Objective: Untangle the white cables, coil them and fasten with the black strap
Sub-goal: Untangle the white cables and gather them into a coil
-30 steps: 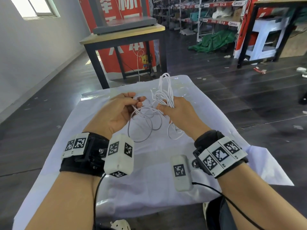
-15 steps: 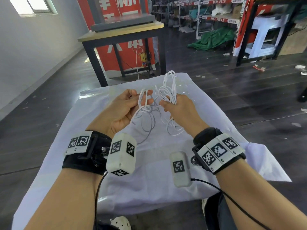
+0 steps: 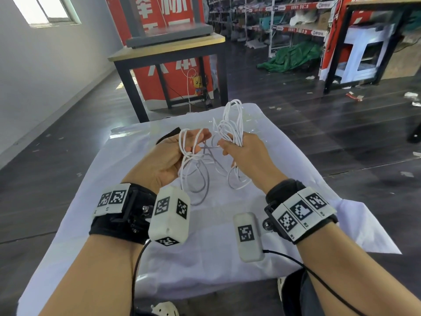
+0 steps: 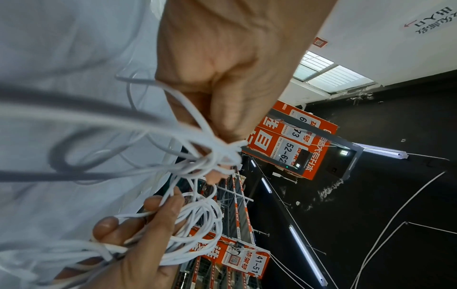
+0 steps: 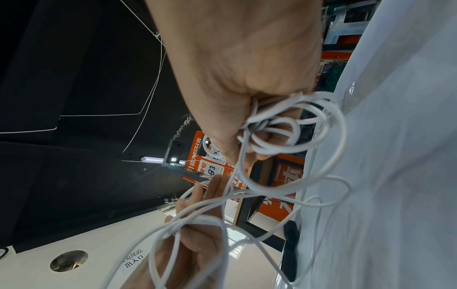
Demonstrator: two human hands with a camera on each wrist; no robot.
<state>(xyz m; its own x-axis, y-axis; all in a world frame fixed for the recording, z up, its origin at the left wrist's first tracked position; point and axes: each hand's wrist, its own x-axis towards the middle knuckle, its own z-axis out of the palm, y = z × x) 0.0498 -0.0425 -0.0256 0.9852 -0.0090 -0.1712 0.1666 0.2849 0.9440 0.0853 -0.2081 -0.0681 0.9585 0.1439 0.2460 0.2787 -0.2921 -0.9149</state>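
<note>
The white cables [image 3: 232, 119] are a tangle held up between both hands above the white-clothed table [image 3: 205, 258]. My right hand [image 3: 230, 144] grips a bunch of loops that stand up past its fingers; the right wrist view shows the right hand [image 5: 247, 117] fisted round the white cables [image 5: 321, 136]. My left hand [image 3: 193, 142] holds two loops draped over its fingers, with the thumb pressed on the white cables [image 4: 210, 154] in the left wrist view. Slack loops [image 3: 196, 179] hang down to the cloth. The black strap [image 3: 165, 136] lies on the cloth behind the left hand, mostly hidden.
A wooden-topped table with black legs [image 3: 168, 49] stands just beyond the cloth's far edge. Dark floor surrounds the table on both sides. Shelving and a green tarp [image 3: 293, 55] are far at the back right.
My left hand has drawn two cable loops up out of the tangle, and they now stand over its fingers. The right hand keeps its bunch and has barely moved.
</note>
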